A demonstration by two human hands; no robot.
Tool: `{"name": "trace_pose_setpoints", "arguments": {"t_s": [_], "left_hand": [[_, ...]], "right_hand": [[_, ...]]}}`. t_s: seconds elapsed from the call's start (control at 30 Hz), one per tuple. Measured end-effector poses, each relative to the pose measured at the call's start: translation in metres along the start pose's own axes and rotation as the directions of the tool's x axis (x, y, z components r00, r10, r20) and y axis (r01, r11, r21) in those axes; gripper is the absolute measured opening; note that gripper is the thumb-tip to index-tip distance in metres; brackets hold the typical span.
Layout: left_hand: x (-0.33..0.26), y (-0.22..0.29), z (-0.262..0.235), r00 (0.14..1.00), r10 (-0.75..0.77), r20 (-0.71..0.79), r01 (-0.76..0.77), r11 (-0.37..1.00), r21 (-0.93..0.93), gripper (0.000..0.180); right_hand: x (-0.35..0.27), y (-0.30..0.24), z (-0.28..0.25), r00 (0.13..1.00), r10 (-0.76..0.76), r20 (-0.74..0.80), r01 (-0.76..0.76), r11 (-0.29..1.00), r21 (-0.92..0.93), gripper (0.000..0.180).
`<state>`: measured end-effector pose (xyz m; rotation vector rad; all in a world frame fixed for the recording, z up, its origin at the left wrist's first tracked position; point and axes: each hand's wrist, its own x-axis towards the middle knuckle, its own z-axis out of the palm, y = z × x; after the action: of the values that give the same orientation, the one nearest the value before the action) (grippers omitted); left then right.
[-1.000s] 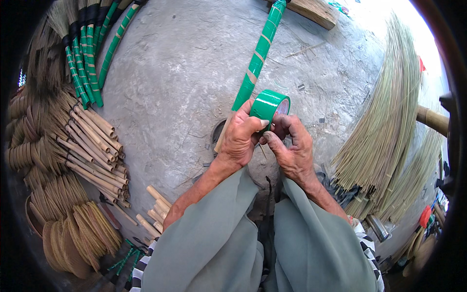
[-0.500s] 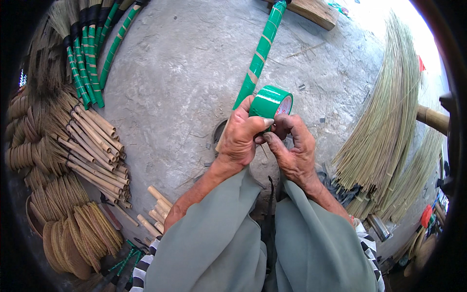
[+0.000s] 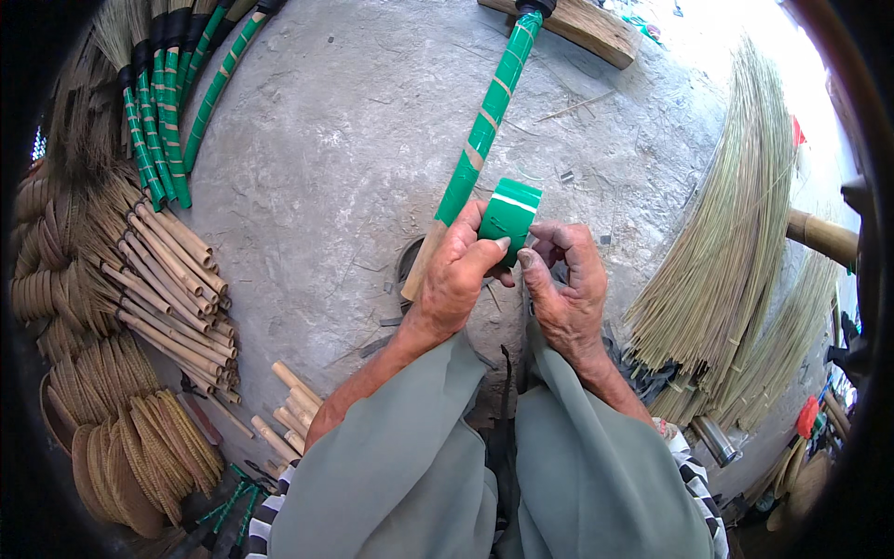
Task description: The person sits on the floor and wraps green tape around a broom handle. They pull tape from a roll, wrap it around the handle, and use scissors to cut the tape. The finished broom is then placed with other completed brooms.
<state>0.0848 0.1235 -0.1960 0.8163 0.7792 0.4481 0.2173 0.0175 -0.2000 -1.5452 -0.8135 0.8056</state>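
Note:
A roll of glossy green tape (image 3: pixel 504 228) is held upright between my two hands. My left hand (image 3: pixel 449 284) grips its left side, the thumb lying across the lower face. At the roll's right edge, my right hand (image 3: pixel 570 293) has its thumb and forefinger closed on the tape; whether a loose end is pinched there is hard to make out. A long broom handle (image 3: pixel 481 135) wrapped in green tape in a spiral slants past my left hand. Its lower end is bare, pale wood, and its top runs into a black binding.
Green-wrapped brooms (image 3: pixel 170 121) lean at the upper left. Below them are stacked bamboo-handled brooms (image 3: pixel 177 279) and braided coils (image 3: pixel 140 456). Short bamboo pieces (image 3: pixel 296 401) lie beside my left forearm. Dry straw bundles (image 3: pixel 703 270) stand at right, and a wooden block (image 3: pixel 582 28) at the top.
The roll has turned, so its outer face now shows rather than its printed core. My right fingers have shifted to its right edge, and more of the handle's bare end shows.

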Motion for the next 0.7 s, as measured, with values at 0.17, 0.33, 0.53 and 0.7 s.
{"name": "trace_pose_setpoints", "arguments": {"t_s": [0.17, 0.33, 0.53, 0.7], "left_hand": [[0.0, 0.001, -0.001, 1.0, -0.003, 0.004, 0.003, 0.988, 0.156, 0.028], [-0.001, -0.001, -0.006, 0.999, -0.024, -0.024, 0.031, 0.947, 0.32, 0.028], [-0.002, -0.004, -0.011, 1.0, 0.029, -0.01, -0.02, 0.855, 0.518, 0.027], [-0.003, -0.002, -0.009, 1.0, 0.002, -0.023, 0.011, 0.836, 0.549, 0.026]], "right_hand": [[0.004, 0.002, -0.004, 0.998, -0.069, -0.011, 0.066, 0.984, -0.165, 0.034], [0.009, 0.003, -0.011, 0.967, -0.247, 0.06, 0.252, 0.901, -0.353, 0.034], [0.012, 0.002, -0.009, 0.915, -0.371, 0.157, 0.396, 0.762, -0.513, 0.027], [0.008, 0.005, -0.004, 0.922, -0.356, 0.155, 0.377, 0.728, -0.573, 0.025]]}}
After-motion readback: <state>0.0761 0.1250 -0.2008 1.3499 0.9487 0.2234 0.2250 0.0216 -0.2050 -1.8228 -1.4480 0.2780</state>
